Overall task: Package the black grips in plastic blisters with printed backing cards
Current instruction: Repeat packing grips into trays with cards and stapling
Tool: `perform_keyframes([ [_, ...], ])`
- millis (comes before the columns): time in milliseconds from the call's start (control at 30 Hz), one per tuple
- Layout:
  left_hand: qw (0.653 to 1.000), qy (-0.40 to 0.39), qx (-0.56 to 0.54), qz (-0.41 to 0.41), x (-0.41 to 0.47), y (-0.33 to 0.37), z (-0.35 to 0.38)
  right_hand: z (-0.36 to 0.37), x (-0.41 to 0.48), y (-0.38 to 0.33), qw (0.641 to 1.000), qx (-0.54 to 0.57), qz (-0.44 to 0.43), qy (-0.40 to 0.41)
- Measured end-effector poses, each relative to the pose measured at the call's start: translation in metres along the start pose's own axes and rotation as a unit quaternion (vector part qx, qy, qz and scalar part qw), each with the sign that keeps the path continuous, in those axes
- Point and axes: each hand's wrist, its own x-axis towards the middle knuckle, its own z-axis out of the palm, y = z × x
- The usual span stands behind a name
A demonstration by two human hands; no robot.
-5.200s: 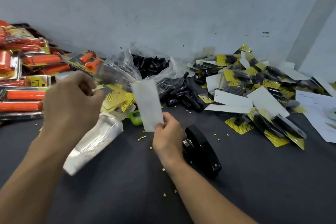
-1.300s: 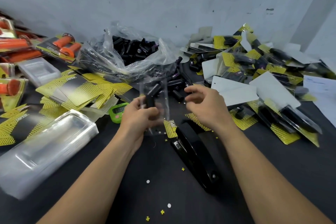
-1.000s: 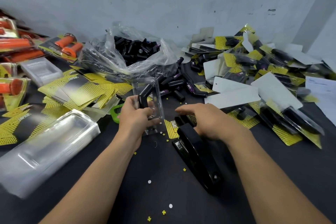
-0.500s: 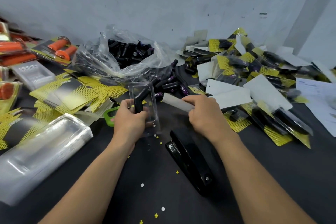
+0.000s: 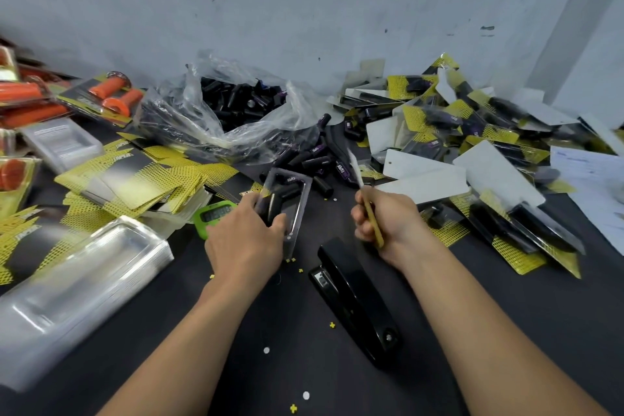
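Stapler lay on table directly before you. Bag of grips behind it; card stack left; finished packs right.

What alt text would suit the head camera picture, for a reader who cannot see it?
A person's left hand grips a clear plastic blister holding black grips; the right hand holds a backing card edge-on. A black stapler lies on the dark table between the forearms, a bag of loose grips behind.
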Motion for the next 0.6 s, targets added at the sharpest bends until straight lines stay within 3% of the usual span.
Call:
perform_keyframes([
  [167,0.997,-0.007,-0.073,-0.007,-0.001,0.002,-0.003,-0.008,-0.006,-0.003,0.967,0.153,0.099,-0.179],
  [300,0.999,-0.020,-0.044,0.006,0.002,0.001,-0.002,-0.010,-0.011,-0.001,0.928,0.188,0.117,-0.300],
  [600,0.992,-0.034,-0.114,0.050,0.005,-0.004,0.004,-0.014,-0.006,0.005,0.888,0.225,0.151,-0.371],
])
